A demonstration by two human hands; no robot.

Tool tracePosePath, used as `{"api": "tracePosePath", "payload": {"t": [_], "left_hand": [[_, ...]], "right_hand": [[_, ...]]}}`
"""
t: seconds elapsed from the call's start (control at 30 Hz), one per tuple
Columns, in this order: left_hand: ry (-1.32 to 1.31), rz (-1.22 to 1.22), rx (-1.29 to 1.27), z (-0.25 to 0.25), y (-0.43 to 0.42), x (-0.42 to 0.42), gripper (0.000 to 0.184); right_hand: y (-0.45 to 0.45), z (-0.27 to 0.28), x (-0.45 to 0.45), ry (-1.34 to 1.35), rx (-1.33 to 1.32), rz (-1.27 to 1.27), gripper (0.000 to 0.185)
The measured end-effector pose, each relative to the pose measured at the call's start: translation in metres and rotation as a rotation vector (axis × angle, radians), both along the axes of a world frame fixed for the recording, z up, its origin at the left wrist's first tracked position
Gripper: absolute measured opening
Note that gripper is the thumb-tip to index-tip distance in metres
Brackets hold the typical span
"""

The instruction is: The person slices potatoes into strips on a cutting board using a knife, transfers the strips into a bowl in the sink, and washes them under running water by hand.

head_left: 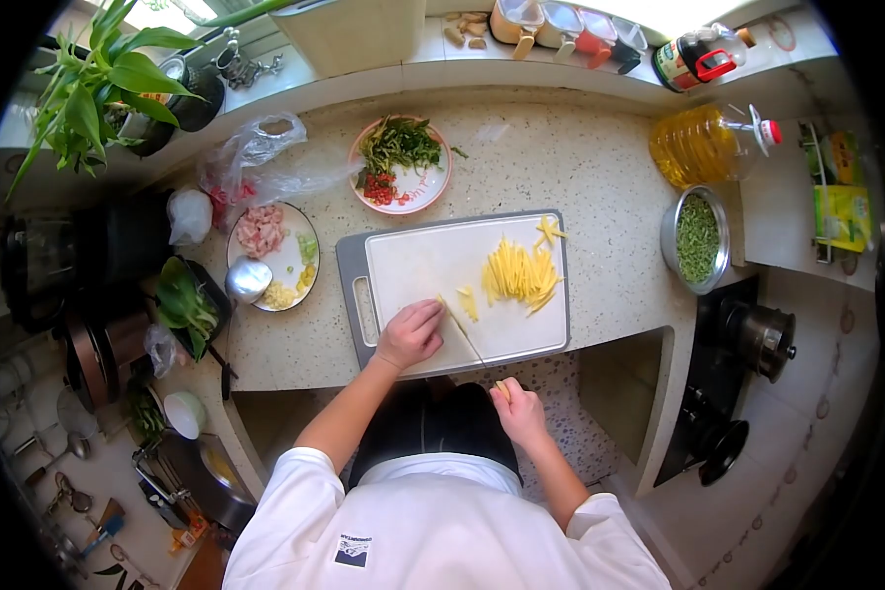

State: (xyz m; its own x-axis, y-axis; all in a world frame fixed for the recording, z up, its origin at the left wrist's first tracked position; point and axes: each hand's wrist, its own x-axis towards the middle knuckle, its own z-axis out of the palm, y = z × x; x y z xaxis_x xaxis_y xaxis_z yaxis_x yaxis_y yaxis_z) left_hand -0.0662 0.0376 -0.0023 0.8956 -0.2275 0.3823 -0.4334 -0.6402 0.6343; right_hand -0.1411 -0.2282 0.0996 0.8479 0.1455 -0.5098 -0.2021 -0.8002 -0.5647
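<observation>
On my feed I have a speckled counter (580,147) carrying a grey-edged cutting board (403,261) along its front edge, a pink-rimmed plate (425,190) behind, a dark-rimmed plate (283,264) and plastic bag (249,162) leftward, and an oil bottle (693,147) and metal bowl (671,238) rightward.

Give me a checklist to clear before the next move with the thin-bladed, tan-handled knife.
1. Knife grip: the bare right hand is closed on the handle of the thin-bladed, tan-handled knife. Ok.
2. Left hand clear of the blade: the bare left hand has its fingertips close beside the far end of the blade. Not ok.
3. Food under those fingertips: hidden by the hand. Cannot tell.
4. Cut food clear: the pile of thin yellow strips lies apart, right of the blade. Ok.
5. Support: the rectangular white, grey-edged board lies on the speckled pale counter. Ok.
</observation>
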Motion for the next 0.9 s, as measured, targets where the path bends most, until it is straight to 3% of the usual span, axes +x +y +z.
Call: {"api": "tracePosePath", "payload": {"t": [0.37, 0.67, 0.9], "left_hand": [[0.000, -0.009, 0.011, -0.003, 0.000, -0.001, 0.035], [0.004, 0.002, 0.015, 0.002, 0.002, 0.000, 0.038], [-0.010, 0.004, -0.009, 0.001, 0.001, 0.000, 0.037]], "right_hand": [[0.011, -0.002, 0.001, -0.022, -0.149, 0.044, 0.034], [0.006, -0.015, 0.003, 0.019, 0.098, -0.161, 0.031], [0.004, -0.004, -0.001, 0.002, 0.018, -0.031, 0.031]]}}
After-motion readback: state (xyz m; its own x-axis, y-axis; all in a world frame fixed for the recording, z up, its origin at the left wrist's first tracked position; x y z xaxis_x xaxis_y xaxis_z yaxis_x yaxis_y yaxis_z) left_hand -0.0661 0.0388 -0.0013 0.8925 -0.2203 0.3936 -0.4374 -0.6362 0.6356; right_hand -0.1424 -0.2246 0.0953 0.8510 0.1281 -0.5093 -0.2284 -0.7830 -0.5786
